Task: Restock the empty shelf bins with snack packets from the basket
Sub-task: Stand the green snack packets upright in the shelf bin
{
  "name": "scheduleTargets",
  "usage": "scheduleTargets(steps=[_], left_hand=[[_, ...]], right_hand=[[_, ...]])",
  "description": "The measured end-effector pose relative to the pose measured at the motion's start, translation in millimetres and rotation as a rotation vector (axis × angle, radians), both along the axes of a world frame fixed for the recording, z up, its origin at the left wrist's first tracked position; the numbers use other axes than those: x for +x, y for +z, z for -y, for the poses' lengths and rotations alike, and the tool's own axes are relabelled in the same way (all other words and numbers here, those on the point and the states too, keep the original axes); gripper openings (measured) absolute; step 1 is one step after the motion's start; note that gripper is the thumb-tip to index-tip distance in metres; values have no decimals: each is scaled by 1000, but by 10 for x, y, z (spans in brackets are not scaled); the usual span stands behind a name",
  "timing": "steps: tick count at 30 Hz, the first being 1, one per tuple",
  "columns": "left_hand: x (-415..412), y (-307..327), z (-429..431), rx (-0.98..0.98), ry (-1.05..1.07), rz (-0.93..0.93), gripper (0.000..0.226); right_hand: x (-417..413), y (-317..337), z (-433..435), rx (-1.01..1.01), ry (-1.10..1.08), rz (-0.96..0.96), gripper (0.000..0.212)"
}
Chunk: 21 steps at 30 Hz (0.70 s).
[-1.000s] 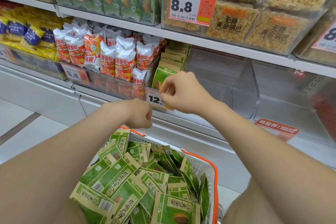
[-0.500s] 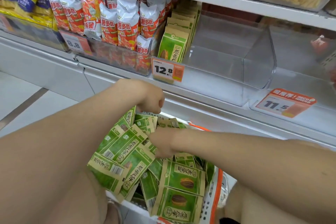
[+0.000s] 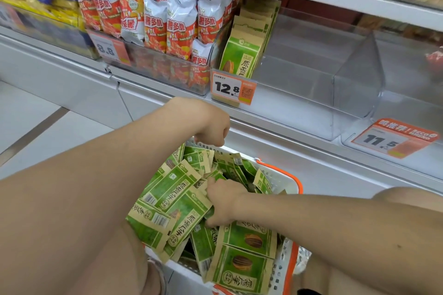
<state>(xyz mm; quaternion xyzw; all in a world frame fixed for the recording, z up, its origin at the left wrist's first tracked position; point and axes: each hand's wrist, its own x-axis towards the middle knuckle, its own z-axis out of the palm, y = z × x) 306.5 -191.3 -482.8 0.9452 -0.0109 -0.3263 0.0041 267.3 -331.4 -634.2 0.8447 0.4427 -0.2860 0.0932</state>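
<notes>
Picking is the step in hand, I judge. The left grip [image 3: 211, 132] is curled in a fist just above the far rim of the basket [image 3: 278, 181]; whether it clasps anything I cannot tell. The right grip [image 3: 225, 203] is dug into the heaped green packets [image 3: 244, 268], fingers curling round some. Next they need lifting clear and standing upright. The red-packet bin [image 3: 163, 68] is full; the 12.8 bin [image 3: 299, 112] holds one row [image 3: 242, 55] at its left, otherwise bare; the 11.5 bin [image 3: 412, 108] looks unfilled.
</notes>
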Motion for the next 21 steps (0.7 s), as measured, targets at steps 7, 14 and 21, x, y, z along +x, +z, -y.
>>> scheduleTargets(steps=[7, 14, 21], left_hand=[[37, -8, -109, 12, 52, 25, 11], [-28, 250, -255, -52, 258, 161, 28], [-115, 530, -103, -981, 966, 348, 58]], right_hand=[[290, 230, -131, 187, -159, 22, 111], [709, 933, -256, 484, -226, -72, 79], [863, 1733, -80, 862, -523, -701, 47]])
